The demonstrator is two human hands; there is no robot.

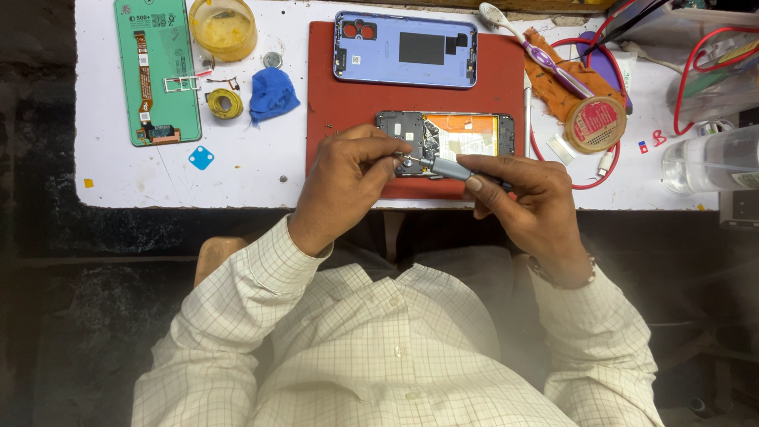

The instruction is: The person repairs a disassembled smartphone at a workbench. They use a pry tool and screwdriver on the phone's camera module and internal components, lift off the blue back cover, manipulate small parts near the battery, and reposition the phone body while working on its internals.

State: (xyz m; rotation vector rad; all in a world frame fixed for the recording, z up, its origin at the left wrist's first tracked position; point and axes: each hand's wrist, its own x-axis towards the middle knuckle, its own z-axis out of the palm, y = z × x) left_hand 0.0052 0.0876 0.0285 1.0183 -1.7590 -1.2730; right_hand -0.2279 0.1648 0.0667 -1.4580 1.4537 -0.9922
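An opened phone body [458, 133] with its dark board and orange battery label exposed lies on a red mat [340, 95]. My right hand [526, 205] grips a grey screwdriver [447, 167] whose tip points left at the phone's lower left part. My left hand [344, 186] pinches the screwdriver's tip end with thumb and fingers, resting over the phone's left edge. A lilac phone back cover [405, 49] lies farther back on the mat.
On the white table [237, 166]: a green phone screen panel [156, 71] at left, a yellow tub [222, 28], a tape roll [224, 103], a blue cloth [273, 93]. At right lie a toothbrush [530, 46], a round red tin [594, 123], a red cable [589, 180], a clear bottle [711, 162].
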